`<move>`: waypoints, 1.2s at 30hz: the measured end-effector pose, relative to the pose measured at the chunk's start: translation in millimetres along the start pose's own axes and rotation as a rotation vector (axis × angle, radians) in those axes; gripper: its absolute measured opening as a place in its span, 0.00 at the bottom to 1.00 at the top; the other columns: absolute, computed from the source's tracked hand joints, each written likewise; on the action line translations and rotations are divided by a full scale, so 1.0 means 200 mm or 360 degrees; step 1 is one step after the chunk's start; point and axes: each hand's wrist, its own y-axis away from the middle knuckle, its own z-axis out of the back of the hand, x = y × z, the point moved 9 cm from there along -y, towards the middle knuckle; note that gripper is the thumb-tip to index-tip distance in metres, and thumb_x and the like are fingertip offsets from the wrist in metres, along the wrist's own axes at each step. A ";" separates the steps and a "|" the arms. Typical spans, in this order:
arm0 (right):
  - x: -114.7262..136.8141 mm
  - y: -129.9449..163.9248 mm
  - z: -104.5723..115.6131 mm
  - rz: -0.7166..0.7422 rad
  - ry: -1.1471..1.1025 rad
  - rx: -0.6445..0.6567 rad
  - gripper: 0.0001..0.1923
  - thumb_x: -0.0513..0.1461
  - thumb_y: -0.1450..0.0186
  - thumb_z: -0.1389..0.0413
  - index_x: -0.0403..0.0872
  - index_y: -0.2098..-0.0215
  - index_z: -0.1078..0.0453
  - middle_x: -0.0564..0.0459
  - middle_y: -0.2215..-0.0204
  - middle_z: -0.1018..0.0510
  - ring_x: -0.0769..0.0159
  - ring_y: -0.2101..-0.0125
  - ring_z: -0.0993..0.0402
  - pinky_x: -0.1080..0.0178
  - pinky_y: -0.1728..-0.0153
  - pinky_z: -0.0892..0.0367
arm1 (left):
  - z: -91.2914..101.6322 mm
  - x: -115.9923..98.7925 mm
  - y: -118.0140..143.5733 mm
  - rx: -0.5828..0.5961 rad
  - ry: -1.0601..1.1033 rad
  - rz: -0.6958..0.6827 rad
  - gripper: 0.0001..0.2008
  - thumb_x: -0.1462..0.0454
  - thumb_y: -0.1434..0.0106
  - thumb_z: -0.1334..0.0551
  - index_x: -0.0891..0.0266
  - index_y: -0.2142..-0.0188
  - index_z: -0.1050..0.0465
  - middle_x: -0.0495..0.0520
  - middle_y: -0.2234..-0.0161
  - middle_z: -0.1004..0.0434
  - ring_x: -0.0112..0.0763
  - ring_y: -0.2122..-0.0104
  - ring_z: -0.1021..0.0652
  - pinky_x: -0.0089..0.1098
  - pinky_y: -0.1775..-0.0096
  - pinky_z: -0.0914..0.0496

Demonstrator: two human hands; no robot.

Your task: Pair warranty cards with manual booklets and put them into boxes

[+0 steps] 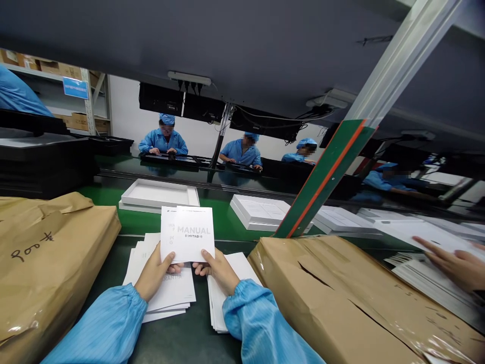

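A white booklet marked MANUAL [193,222] is held up in the middle of the view, its cover facing me. It overlaps another white leaflet [169,247] that shows along its left side. My left hand [157,268] pinches the lower left corner of the pair, thumb on top. With thumb and fingers, my right hand [215,268] grips the lower right corner of the manual. Beneath my left hand lies a fanned stack of white leaflets [172,293]. A second stack of white booklets [217,308] sits below my right hand, partly covered by it.
Brown paper-wrapped packages flank me, one at left [64,253] and one at right [322,283]. White boxes, including an open one [161,194], line the green conveyor [212,222]. A slanted post [326,172] rises at right. Another person's hand [450,258] holds a white sheet.
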 end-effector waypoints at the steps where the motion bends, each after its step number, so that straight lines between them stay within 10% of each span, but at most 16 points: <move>1: 0.00 0.00 0.00 0.0001 0.0005 -0.0003 0.20 0.47 0.47 0.52 0.41 0.63 0.45 0.54 0.82 0.30 0.72 0.83 0.33 0.71 0.84 0.41 | 0.00 0.00 0.00 -0.0004 0.0001 0.0007 0.21 0.59 0.48 0.47 0.67 0.57 0.49 0.55 0.72 0.30 0.27 0.79 0.28 0.29 0.74 0.32; 29: 0.01 -0.01 0.06 0.0108 0.0004 -0.0201 0.19 0.48 0.49 0.50 0.42 0.67 0.43 0.55 0.86 0.31 0.72 0.86 0.34 0.71 0.86 0.43 | -0.02 0.03 -0.01 0.0023 0.0141 0.0030 0.17 0.56 0.48 0.49 0.64 0.62 0.47 0.50 0.79 0.29 0.25 0.81 0.28 0.24 0.78 0.35; 36: 0.06 0.00 0.09 0.0171 -0.0123 -0.0324 0.20 0.49 0.51 0.48 0.44 0.67 0.44 0.56 0.84 0.31 0.71 0.86 0.35 0.69 0.86 0.42 | 0.10 -0.01 -0.07 -0.0272 0.0010 -0.0138 0.09 0.61 0.46 0.51 0.63 0.66 0.46 0.47 0.84 0.30 0.23 0.85 0.29 0.22 0.81 0.39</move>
